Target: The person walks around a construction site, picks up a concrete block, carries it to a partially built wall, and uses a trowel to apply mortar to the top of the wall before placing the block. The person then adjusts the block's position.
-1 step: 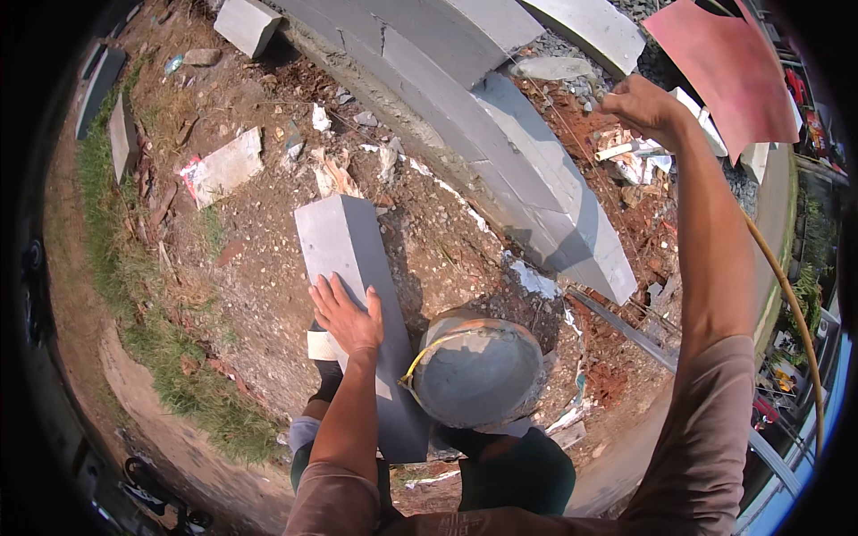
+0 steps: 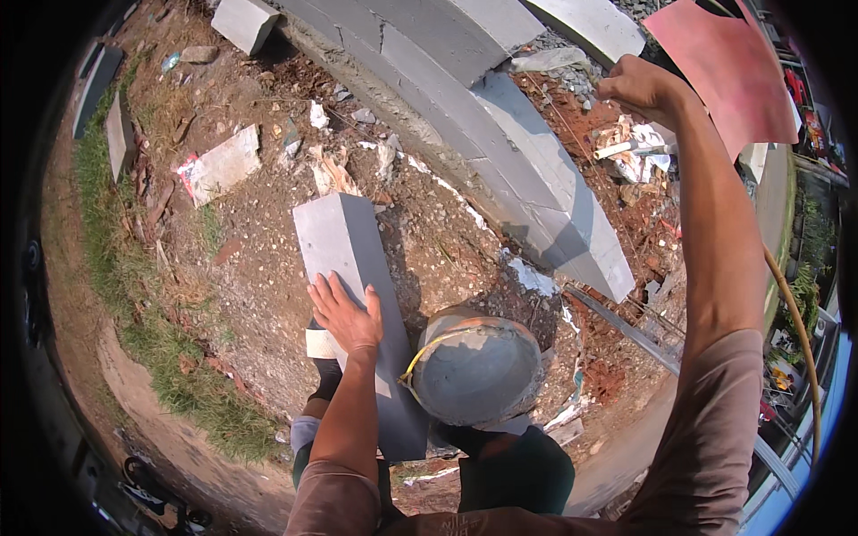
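My left hand lies flat on a long, pale grey lightweight concrete block, fingers spread over its top face. The block stands between my legs, its far end towards the wall. Just right of it is a round bucket of wet grey mortar with a yellow handle. My right hand is raised at the upper right, beyond the wall, with its fingers curled closed. Whatever they hold, if anything, cannot be made out.
A low grey block wall runs diagonally from the top towards the right. A pinkish-red sheet stands beside my right hand. Loose blocks, a torn bag and grass lie leftward. A metal bar extends past the wall's end.
My right hand has risen slightly, away from me, and my right forearm has shifted a little to the right. My left hand stays on the block.
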`<state>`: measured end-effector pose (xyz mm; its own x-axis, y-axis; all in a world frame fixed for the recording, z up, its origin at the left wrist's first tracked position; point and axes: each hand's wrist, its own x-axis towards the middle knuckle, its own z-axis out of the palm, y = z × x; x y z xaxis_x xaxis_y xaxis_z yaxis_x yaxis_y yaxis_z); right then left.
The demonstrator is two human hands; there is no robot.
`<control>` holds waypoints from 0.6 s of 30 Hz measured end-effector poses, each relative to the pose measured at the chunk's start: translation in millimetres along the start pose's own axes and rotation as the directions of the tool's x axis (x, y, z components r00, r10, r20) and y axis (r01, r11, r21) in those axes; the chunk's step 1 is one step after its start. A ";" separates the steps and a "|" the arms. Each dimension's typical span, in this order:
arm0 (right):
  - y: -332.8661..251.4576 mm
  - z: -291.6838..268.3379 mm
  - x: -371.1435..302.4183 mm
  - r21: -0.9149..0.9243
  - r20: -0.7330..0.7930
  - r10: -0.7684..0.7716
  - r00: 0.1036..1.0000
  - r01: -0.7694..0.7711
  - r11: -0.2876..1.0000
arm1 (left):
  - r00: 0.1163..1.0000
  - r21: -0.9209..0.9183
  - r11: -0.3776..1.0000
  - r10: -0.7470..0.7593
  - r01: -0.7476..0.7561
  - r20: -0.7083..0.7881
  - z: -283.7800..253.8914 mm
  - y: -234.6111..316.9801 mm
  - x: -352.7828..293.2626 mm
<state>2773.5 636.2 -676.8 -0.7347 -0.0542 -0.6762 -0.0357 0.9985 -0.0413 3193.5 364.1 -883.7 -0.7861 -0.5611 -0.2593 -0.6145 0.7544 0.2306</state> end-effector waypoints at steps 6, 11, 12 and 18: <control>-20.4 -63.8 -22.1 -0.039 0.042 -0.020 0.999 0.022 0.999 | 1.000 0.005 1.000 -0.002 0.002 0.005 -4.6 -5.2 4.2; 1.2 -62.1 -23.2 0.042 -0.021 0.044 0.999 -0.043 0.998 | 1.000 0.006 1.000 -0.009 0.009 0.013 -8.1 -5.1 5.7; 0.6 -54.5 -10.6 -0.003 0.016 0.042 0.999 -0.042 0.999 | 1.000 0.012 1.000 -0.007 0.007 0.022 -8.1 -3.3 5.5; -51.8 -25.3 39.6 -0.456 0.024 0.091 0.996 -0.071 0.887 | 0.998 0.002 1.000 -0.006 0.006 0.058 -3.7 0.0 4.3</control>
<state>2729.1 582.5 -682.8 -0.7185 0.0373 -0.6945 -0.2888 0.8924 0.3466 3189.8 360.5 -881.3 -0.7774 -0.5449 -0.3143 -0.6189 0.7518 0.2275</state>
